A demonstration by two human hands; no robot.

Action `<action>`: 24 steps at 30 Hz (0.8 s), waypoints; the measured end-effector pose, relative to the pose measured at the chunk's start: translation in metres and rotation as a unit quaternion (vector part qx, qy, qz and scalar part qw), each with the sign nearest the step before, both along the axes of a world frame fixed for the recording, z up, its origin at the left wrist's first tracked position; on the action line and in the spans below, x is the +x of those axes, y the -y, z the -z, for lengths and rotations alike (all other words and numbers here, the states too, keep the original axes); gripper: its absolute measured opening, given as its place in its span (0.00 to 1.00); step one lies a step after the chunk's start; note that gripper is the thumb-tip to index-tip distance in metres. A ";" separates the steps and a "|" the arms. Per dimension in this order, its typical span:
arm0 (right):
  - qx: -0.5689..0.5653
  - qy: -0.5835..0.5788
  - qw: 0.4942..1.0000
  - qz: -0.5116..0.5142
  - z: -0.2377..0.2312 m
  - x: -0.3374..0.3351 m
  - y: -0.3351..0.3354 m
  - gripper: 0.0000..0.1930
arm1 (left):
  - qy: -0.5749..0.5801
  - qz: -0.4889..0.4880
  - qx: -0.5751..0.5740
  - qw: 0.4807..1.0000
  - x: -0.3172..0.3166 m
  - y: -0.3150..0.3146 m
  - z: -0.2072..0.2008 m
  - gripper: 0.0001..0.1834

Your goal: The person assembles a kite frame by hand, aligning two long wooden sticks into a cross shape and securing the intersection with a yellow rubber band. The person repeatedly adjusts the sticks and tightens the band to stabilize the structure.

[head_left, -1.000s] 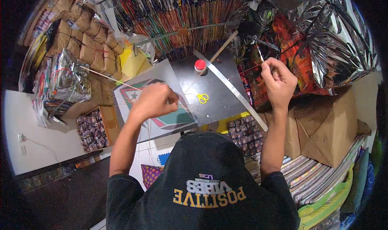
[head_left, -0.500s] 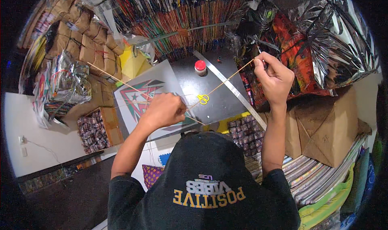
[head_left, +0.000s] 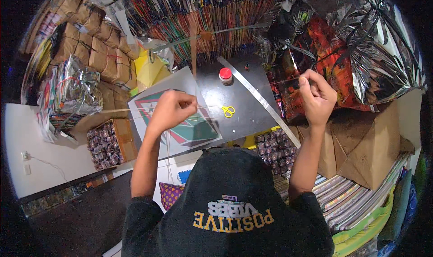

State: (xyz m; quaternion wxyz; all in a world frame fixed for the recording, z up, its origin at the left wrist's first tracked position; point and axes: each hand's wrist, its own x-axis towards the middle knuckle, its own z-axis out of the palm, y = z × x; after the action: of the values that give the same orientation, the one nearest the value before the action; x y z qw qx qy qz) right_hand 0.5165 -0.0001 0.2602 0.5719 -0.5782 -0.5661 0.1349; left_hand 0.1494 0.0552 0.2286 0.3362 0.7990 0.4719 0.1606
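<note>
My left hand [head_left: 173, 109] is closed over the table's left part, gripping thin wooden sticks. One stick [head_left: 194, 40], blurred by motion, points away from me; another stick [head_left: 110, 111] reaches left. Fine strands [head_left: 169, 151] hang below this hand. Beneath it lies a pale sheet [head_left: 186, 80] with a red, green and black geometric design. My right hand [head_left: 318, 97] is raised at the right, thumb and fingers pinched. A faint thin thread [head_left: 286, 80] runs left from its fingertips. Yellow-handled scissors [head_left: 228, 111] lie on the table between my hands.
On the dark table [head_left: 252, 117] are a red-lidded jar [head_left: 225, 75] and a long metal ruler [head_left: 259, 99]. Brown-paper bundles [head_left: 103, 58] stand left, above a box of small dark packets [head_left: 104, 145]. Plastic-wrapped stacks [head_left: 329, 54] crowd the right; colourful stacks [head_left: 203, 27] line the back.
The stick between my hands has left my right hand and swung away from me. My right hand has moved right and lower; my left hand has risen slightly, uncovering more of the sheet.
</note>
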 end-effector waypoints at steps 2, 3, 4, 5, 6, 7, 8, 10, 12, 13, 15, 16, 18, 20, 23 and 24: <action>-0.019 -0.007 1.000 -0.018 0.002 0.009 0.006 0.04 | 0.123 -0.075 0.036 0.989 -0.005 -0.003 0.012 0.08; -0.029 -0.002 0.999 -0.018 0.001 0.009 0.010 0.03 | 0.129 -0.118 -0.032 0.984 -0.010 -0.005 0.011 0.09; -0.077 -0.011 0.996 -0.040 0.002 0.014 0.014 0.03 | 0.157 -0.134 -0.045 0.977 -0.011 -0.006 0.011 0.09; -0.125 -0.018 0.990 -0.061 0.006 0.022 0.018 0.02 | 0.187 -0.149 -0.057 0.969 -0.011 -0.007 0.010 0.09; -0.172 -0.026 0.981 -0.081 0.008 0.029 0.021 0.02 | 0.216 -0.163 -0.070 0.960 -0.011 -0.008 0.009 0.09; -0.210 -0.027 0.972 -0.106 0.011 0.033 0.023 0.03 | 0.232 -0.170 -0.086 0.954 -0.010 -0.008 0.006 0.09; -0.231 -0.019 0.963 -0.136 0.018 0.040 0.025 0.03 | 0.246 -0.175 -0.103 0.948 -0.008 -0.009 -0.001 0.09; -0.273 -0.001 0.941 -0.200 0.031 0.048 0.027 0.04 | 0.270 -0.188 -0.123 0.936 -0.005 -0.009 -0.005 0.08; -0.346 0.011 0.899 -0.268 0.037 0.047 0.028 0.05 | 0.289 -0.202 -0.132 0.926 -0.003 -0.010 -0.005 0.07; -0.393 0.000 0.873 -0.290 0.041 0.046 0.030 0.04 | 0.310 -0.206 -0.132 0.919 -0.002 -0.011 -0.004 0.07; -0.433 -0.024 0.833 -0.345 0.057 0.039 0.032 0.04 | 0.349 -0.216 -0.130 0.903 0.002 -0.013 -0.003 0.07; -0.457 -0.028 0.815 -0.355 0.068 0.033 0.035 0.05 | 0.361 -0.218 -0.131 0.897 0.004 -0.014 -0.004 0.07; -0.461 -0.034 0.794 -0.395 0.089 0.013 0.036 0.06 | 0.386 -0.225 -0.133 0.885 0.008 -0.015 -0.005 0.07; -0.443 -0.012 0.801 -0.402 0.120 -0.006 0.040 0.08 | 0.397 -0.226 -0.138 0.879 0.015 -0.015 -0.011 0.07; -0.385 0.176 0.839 -0.343 0.146 -0.038 0.043 0.25 | 0.416 -0.215 -0.137 0.873 0.020 -0.014 -0.013 0.07; -0.351 0.224 0.855 -0.309 0.147 -0.051 0.044 0.31 | 0.424 -0.207 -0.137 0.871 0.023 -0.014 -0.012 0.07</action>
State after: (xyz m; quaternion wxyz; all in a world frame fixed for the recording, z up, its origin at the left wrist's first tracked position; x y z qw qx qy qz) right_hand 0.4660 -0.0441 0.1129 0.1181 -0.5501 -0.7435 0.3614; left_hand 0.1720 0.0692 0.2408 0.5693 0.4839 0.4563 0.4833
